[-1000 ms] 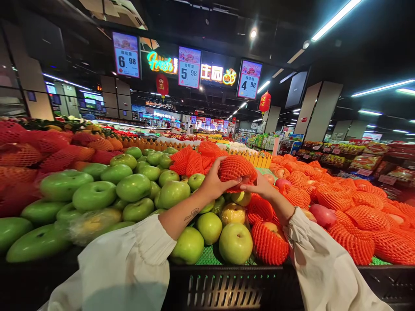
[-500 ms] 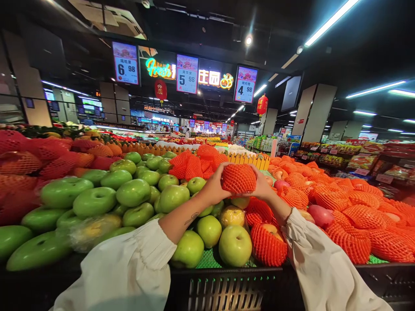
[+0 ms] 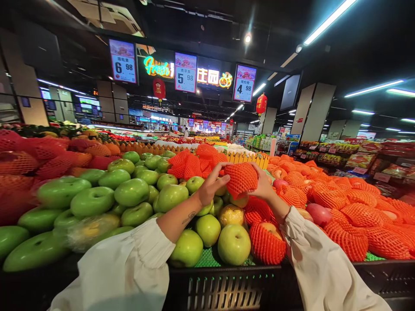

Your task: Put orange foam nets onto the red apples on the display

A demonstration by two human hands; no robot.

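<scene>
A round fruit (image 3: 241, 179) wrapped in a red foam net is held above the apple pile; the net hides its kind. My right hand (image 3: 263, 185) grips it from the right side, fingers curled over the far top. On its left, my left hand (image 3: 209, 186) is open, thumb and fingers spread apart, the tips close to the net. Whether they touch it I cannot tell. Below lie green apples (image 3: 234, 244), a plastic-wrapped yellowish fruit (image 3: 231, 215) and a net-wrapped fruit (image 3: 267, 244).
A black slotted crate edge (image 3: 227, 276) runs along the front. Many net-wrapped fruits (image 3: 348, 235) fill the right side, and pink-netted fruits (image 3: 48, 149) the far left. A low yellow fence (image 3: 249, 160) stands behind. Price signs (image 3: 186, 72) hang overhead.
My left hand has loosened from the netted fruit and drawn slightly left, its thumb now apart. The fruit has tilted a little and stays in my right hand.
</scene>
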